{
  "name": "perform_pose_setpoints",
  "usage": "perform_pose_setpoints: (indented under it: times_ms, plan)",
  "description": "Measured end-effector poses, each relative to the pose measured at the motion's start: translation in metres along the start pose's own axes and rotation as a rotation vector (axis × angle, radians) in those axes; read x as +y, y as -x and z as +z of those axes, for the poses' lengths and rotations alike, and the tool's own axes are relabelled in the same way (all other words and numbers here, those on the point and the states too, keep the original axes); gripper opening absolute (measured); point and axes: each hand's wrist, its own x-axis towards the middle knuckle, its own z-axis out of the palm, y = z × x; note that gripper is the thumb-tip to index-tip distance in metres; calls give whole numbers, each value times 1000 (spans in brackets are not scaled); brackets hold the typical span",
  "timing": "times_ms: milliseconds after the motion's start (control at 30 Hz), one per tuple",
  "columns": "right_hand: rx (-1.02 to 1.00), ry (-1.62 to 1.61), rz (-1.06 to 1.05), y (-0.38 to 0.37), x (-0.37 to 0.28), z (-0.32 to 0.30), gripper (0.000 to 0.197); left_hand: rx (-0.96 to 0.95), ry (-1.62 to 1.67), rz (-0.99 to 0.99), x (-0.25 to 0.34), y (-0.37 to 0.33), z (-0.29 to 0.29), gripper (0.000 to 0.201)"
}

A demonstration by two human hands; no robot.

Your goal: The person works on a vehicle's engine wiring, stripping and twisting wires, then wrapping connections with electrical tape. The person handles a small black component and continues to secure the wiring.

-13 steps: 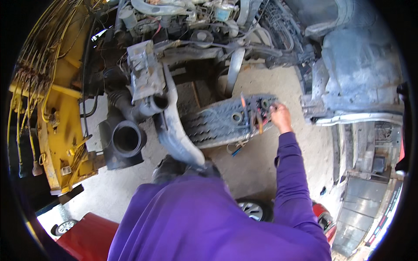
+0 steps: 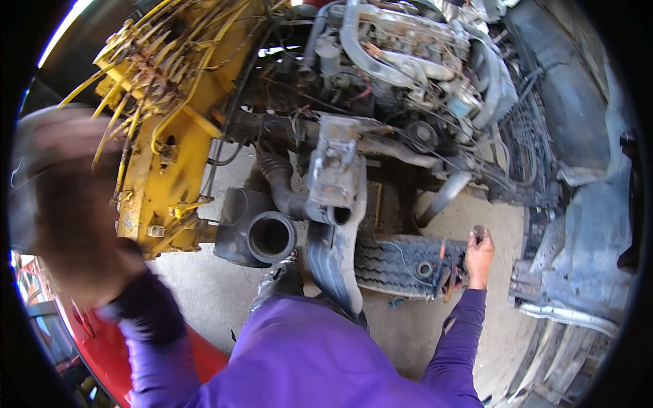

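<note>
My left hand (image 2: 75, 204) is raised high at the left, large and smeared by motion; its fingers cannot be made out, nor whether it holds anything. Over the right end of a worn black tyre (image 2: 384, 262), my right hand (image 2: 480, 260) has its fingertips closed together. Something small and dark may be between them, too small to name. Just left of that hand, several hand tools (image 2: 447, 272) with red and orange handles lie on the tyre. A round metal ring (image 2: 424, 270) sits on the tread beside them.
An exposed engine (image 2: 408, 47) fills the far side. A yellow frame (image 2: 153, 197) with hoses stands at the left, near a black duct (image 2: 271, 236) with a round opening. A curved grey metal beam (image 2: 350, 265) juts toward me. Grey panels (image 2: 578, 238) are at right, a red car (image 2: 102, 347) lower left.
My left hand has come into view at the left. My right hand has lifted off the tools with its fingertips together. The whole view has swung leftward.
</note>
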Motion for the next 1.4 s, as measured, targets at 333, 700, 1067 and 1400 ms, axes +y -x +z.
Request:
perform_pose_setpoints:
  times_ms: [333,700,1067,1400]
  plan:
    - [-483,-109,-890,-106,-365,111,14,-537,145,-657,-332,94,323,32]
    - [-906,437,-949,-226,-376,373,19,-485,210,-683,-433,101,462,30]
    - [-785,153,-1039,-256,-324,493,42,-500,351,-819,-444,111,501,46]
    - [-736,95,-1043,-256,-323,495,31,-723,438,-565,-484,107,488,32]
